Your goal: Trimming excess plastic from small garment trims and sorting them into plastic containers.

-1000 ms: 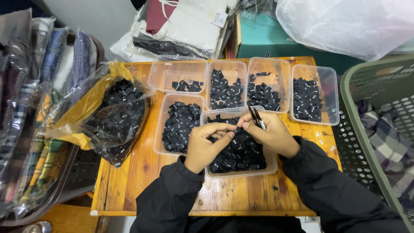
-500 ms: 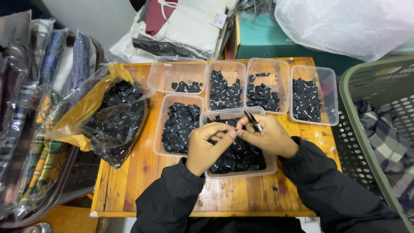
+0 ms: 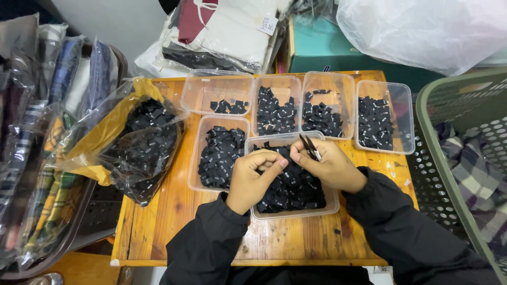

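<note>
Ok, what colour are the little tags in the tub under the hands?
Black, with tiny white markings, filling the clear tub beneath both hands. The head view shows them best.

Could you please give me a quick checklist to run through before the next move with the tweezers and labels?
1. Tweezers gripped in the right hand: ok.
2. Label pinched in the left hand: cannot tell, the fingers hide it.
3. Both hands over the near tub of labels: ok.
4. Four far tubs within reach and open: ok.
5. Bag of unsorted labels resting on the table, away from the hands: ok.
6. Tweezer tips shut on a label: cannot tell, too small.
</note>
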